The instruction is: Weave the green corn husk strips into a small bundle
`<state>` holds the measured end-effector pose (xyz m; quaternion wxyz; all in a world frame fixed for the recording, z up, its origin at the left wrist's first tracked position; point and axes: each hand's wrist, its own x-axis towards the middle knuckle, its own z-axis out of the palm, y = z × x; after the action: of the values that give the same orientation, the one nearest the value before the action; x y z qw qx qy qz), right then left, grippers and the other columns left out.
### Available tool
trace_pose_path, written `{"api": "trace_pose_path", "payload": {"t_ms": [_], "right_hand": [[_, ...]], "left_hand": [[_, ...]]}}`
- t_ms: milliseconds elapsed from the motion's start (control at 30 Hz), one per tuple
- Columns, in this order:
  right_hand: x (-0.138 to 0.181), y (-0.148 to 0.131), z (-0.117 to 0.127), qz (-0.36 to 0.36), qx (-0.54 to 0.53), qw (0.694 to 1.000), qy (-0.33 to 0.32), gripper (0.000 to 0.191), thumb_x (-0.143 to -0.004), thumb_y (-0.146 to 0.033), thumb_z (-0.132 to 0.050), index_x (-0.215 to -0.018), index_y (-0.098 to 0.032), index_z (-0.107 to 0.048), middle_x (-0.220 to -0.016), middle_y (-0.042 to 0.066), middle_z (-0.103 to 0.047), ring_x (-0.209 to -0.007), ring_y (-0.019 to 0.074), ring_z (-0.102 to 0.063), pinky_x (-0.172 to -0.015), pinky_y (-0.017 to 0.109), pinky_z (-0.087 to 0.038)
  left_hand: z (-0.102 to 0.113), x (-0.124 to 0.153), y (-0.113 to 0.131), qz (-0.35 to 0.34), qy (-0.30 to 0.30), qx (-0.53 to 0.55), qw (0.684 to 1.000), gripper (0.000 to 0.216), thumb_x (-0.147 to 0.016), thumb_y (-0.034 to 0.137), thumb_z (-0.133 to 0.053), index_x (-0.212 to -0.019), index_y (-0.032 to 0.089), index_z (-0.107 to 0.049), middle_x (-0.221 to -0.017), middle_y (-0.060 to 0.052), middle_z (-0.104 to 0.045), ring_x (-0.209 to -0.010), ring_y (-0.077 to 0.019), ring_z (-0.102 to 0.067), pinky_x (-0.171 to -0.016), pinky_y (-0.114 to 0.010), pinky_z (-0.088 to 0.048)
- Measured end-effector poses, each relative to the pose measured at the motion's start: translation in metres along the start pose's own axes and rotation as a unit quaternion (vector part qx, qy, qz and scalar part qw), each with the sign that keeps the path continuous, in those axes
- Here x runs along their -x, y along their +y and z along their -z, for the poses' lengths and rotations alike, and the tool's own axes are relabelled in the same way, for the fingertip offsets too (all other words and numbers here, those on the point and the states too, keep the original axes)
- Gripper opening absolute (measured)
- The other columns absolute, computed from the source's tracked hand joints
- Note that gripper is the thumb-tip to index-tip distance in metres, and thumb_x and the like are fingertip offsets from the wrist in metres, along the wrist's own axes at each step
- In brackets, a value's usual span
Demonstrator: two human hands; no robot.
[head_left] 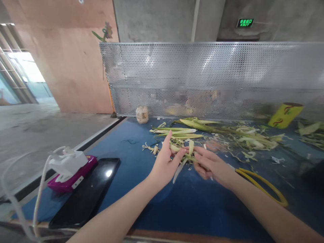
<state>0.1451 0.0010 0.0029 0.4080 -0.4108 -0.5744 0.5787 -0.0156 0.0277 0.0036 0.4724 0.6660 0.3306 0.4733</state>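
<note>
Over the blue tabletop [152, 209], my hands meet around a small bundle of pale green leaf strips [191, 146] that look like corn husk. My left hand [164, 160] pinches the bundle between thumb and fingers, its index finger pointing up. From the other side my right hand [212, 165] grips the strips with curled fingers. One whitish strip end [178, 172] hangs down between the hands. Behind them lies a row of cut green stalks [177, 132], with a knotted pale piece [152, 148] to the left.
On the left are a black phone [86, 194] and a purple power strip [63, 182] with a white charger [69, 163]. A yellow loop [268, 184] lies by my right forearm. Behind stand a whitish jar [142, 115], a yellow cylinder [285, 115], loose husks [258, 140] and a perforated metal screen [162, 64].
</note>
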Motion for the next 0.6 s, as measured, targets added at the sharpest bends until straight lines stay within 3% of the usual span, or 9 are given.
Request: {"api": "trace_pose_path", "payload": {"t_ms": [133, 333, 467, 600], "right_hand": [[-0.0010, 0.0016, -0.0041, -0.016, -0.015, 1.000, 0.008, 0.038, -0.081, -0.046, -0.050, -0.107, -0.020, -0.046, -0.046, -0.010, -0.038, -0.033, 0.0030, -0.021, -0.036, 0.018, -0.016], [-0.0032, 0.0051, -0.0093, -0.016, -0.020, 0.998, 0.062, 0.029, -0.073, -0.044, -0.059, -0.081, -0.016, -0.052, -0.039, -0.011, -0.036, -0.032, 0.0020, -0.020, -0.036, 0.019, -0.014], [-0.0038, 0.0067, -0.0092, -0.003, -0.003, 0.998, 0.061, 0.030, -0.072, -0.045, -0.058, -0.071, -0.015, -0.054, -0.037, -0.010, -0.036, -0.031, 0.0025, -0.021, -0.036, 0.019, -0.015], [-0.0040, 0.0078, -0.0080, -0.002, 0.017, 0.997, 0.070, 0.030, -0.072, -0.044, -0.058, -0.067, -0.015, -0.056, -0.038, -0.010, -0.034, -0.032, 0.0023, -0.021, -0.035, 0.019, -0.014]], "left_hand": [[-0.0013, -0.0003, -0.0007, -0.047, -0.018, -0.090, 0.995, 0.070, -0.082, 0.027, -0.050, -0.139, 0.014, -0.012, -0.091, -0.005, -0.067, -0.101, -0.0189, -0.054, -0.094, -0.038, -0.032], [-0.0015, 0.0002, -0.0004, -0.053, -0.019, -0.176, 0.983, 0.074, -0.082, 0.030, -0.048, -0.140, 0.018, -0.003, -0.090, -0.005, -0.064, -0.095, -0.0200, -0.052, -0.092, -0.040, -0.031], [-0.0007, 0.0007, -0.0030, -0.034, 0.003, -0.158, 0.987, 0.074, -0.082, 0.034, -0.047, -0.141, 0.022, -0.003, -0.097, -0.007, -0.059, -0.087, -0.0193, -0.054, -0.087, -0.040, -0.036], [-0.0020, 0.0000, -0.0021, -0.030, -0.012, -0.081, 0.996, 0.078, -0.083, 0.032, -0.048, -0.140, 0.021, 0.003, -0.090, -0.005, -0.062, -0.085, -0.0174, -0.058, -0.083, -0.036, -0.041]]}}
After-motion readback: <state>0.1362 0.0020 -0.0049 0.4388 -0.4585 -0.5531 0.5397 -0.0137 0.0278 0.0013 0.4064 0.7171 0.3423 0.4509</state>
